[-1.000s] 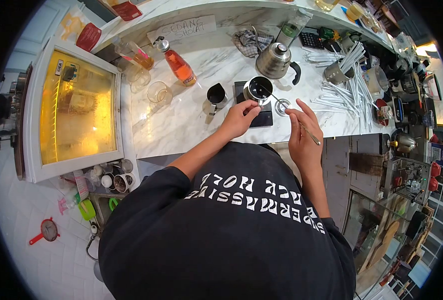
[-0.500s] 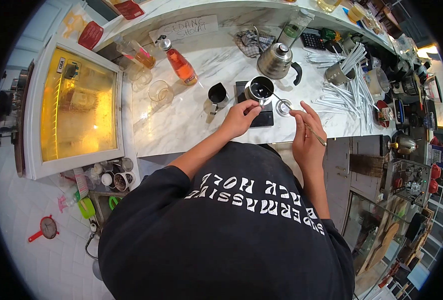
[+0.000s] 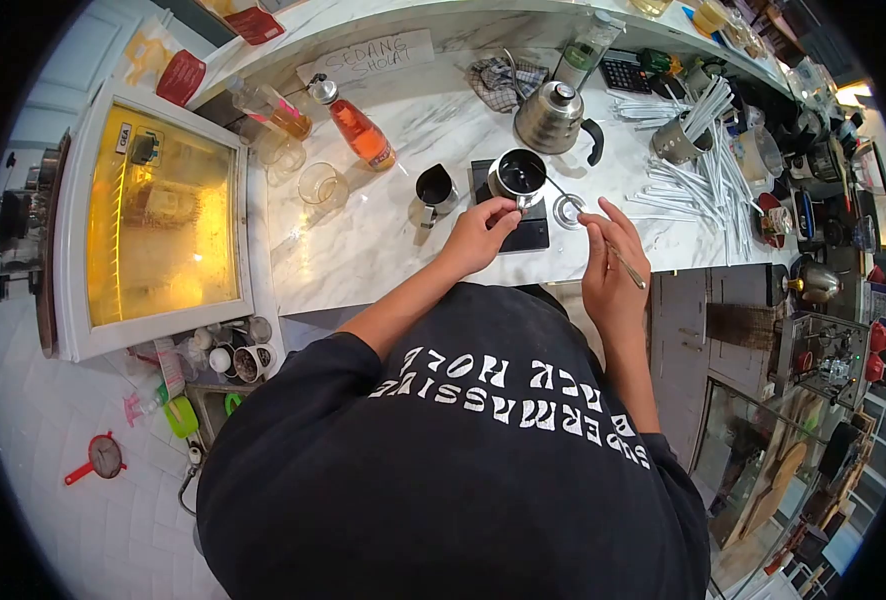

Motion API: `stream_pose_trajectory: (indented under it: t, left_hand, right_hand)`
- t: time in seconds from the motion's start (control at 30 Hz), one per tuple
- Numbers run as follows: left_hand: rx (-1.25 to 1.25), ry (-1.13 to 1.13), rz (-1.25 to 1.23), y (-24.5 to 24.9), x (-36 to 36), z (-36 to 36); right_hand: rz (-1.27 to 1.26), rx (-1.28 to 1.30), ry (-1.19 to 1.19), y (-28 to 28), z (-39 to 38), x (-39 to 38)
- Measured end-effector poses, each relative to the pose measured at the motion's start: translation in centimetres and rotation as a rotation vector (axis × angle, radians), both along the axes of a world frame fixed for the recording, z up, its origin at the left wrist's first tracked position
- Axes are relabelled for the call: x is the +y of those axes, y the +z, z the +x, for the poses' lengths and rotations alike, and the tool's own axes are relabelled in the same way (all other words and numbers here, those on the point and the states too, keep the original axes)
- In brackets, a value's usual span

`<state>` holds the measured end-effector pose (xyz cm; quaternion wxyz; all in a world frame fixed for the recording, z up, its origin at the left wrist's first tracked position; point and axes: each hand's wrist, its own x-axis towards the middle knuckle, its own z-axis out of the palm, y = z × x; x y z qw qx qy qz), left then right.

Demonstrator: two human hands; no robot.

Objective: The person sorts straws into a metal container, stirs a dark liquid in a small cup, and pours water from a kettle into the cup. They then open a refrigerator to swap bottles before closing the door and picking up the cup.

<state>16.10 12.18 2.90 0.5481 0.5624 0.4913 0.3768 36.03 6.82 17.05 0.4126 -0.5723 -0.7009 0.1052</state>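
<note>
My left hand (image 3: 485, 232) pinches the handle of a metal pitcher (image 3: 500, 184) holding dark liquid, which stands over a black scale (image 3: 531, 235). In my right hand (image 3: 615, 262) is a long thin spoon (image 3: 626, 268), its far end reaching into the pitcher. A small round metal piece (image 3: 568, 211) lies on the counter between the pitcher and my right hand. Left of the pitcher stands a smaller dark-mouthed jug (image 3: 435, 186). Behind it is a steel gooseneck kettle (image 3: 549, 122).
On the marble counter (image 3: 363, 235) are an empty glass (image 3: 321, 184), a red bottle (image 3: 360, 132) and a dark cloth (image 3: 508, 82). White straws (image 3: 698, 200) lie scattered at the right. A yellow-lit glass-door case (image 3: 163, 220) stands at the left.
The spoon has shifted slightly in the pitcher, and my right hand has moved a little. The left hand keeps its grip on the handle. The camera view has tilted slightly.
</note>
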Motion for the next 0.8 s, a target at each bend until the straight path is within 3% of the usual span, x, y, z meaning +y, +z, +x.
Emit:
stream_pose_trajectory:
  t: [0.4,0.8]
  left_hand:
    - [0.051,-0.034,-0.055,0.6,0.0,-0.1]
    - [0.018,0.135,0.001,0.3,-0.8,1.0]
  right_hand:
    - [-0.029,0.019,0.023,0.0,0.4,0.4]
    - [-0.116,0.046,0.15,0.9,2.2,1.8]
